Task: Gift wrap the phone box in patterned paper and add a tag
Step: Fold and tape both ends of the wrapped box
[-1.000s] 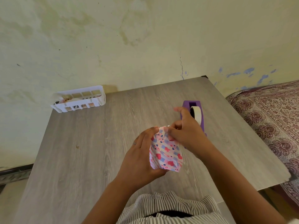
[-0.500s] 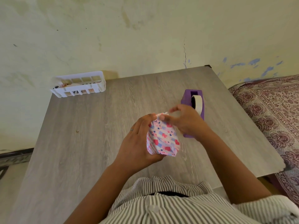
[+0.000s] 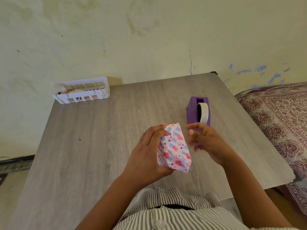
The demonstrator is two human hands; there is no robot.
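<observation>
The phone box (image 3: 174, 146), wrapped in white paper printed with pink, red and blue hearts, is held on end above the grey wooden table (image 3: 93, 146). My left hand (image 3: 147, 155) grips it from the left, fingers curled over its top left corner and folded end flap. My right hand (image 3: 206, 141) hovers just to the right of the box, apart from it, with fingers loosely curled and nothing in them. A purple tape dispenser (image 3: 198, 112) with a white roll stands right behind my right hand. No tag is in view.
A white slotted plastic basket (image 3: 83, 90) with small items sits at the table's far left corner against the wall. A bed with a maroon patterned cover (image 3: 282, 122) lies right of the table. My striped shirt fills the bottom of the view.
My right hand has let go of the top fold of the wrapped box and drawn back to the right. The left hand keeps holding the box. The camera tilted down a little.
</observation>
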